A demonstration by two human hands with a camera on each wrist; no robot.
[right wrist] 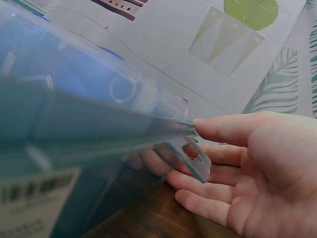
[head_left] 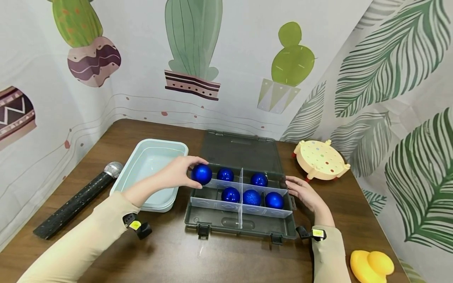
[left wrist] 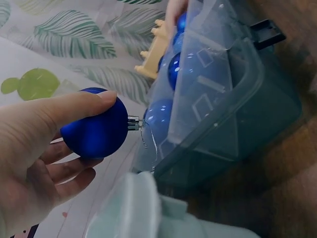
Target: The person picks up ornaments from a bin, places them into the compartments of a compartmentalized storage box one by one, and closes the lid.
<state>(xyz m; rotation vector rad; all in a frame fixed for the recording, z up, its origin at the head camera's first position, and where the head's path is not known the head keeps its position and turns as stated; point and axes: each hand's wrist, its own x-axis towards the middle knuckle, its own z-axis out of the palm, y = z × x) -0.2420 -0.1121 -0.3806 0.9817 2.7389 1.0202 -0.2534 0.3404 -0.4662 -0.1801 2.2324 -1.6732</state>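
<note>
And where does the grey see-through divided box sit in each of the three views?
Head: the box lies a little right of and below the picture's middle, its lid open.
Left wrist: tilted, the box runs from the top middle down through the right half.
Right wrist: the box fills most of the left side.
Shared landmark: the green cactus print, upper right in head, far left in left wrist, top right in right wrist.

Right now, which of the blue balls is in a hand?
The blue ball at the far left corner of the divided box: the left hand pinches it, while the other blue balls sit inside the box.
</note>
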